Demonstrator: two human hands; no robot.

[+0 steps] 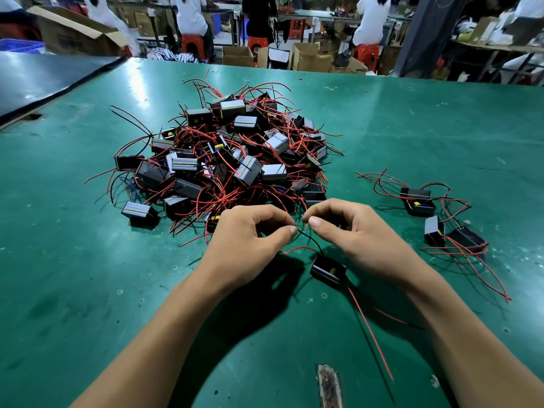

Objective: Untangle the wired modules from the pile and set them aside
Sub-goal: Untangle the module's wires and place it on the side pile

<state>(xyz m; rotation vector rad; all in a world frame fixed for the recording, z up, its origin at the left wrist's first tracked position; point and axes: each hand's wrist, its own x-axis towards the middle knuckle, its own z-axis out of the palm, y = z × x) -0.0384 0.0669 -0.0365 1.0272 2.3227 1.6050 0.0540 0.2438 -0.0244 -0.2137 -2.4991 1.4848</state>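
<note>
**Step in hand: freeing one module's leads from the edge of the pile.**

1. Hand state. My left hand (250, 237) pinches the black lead (309, 241) between thumb and forefinger, just left of frame centre. My right hand (347, 231) pinches a tangled strand (304, 223) right beside it. The strand's colour and where it runs are too small to tell. The two pinches nearly touch.

2. Position of the work. The module (328, 270) sits below and between my hands, low over the green mat (88, 260). I cannot tell whether it rests on the mat or hangs. Its red lead (371, 334) trails toward the lower right of the frame. The pile (229, 160) lies directly above my hands in the frame, its near edge close to my knuckles.

3. Recommended technique.
   - Keep both pinches close to the crossing, so that the pull acts on the snag and not on the module's solder joints.
   - Separate the strands sideways and feed the free end back through any loop. Do not yank.
   - If neighbouring modules start to shift, stop and trace the strand again.

4. Destination. The set-aside modules (435, 222) lie at mid right, well apart from the pile. In my judgement the freed unit belongs there, with its leads laid clear of theirs.
</note>
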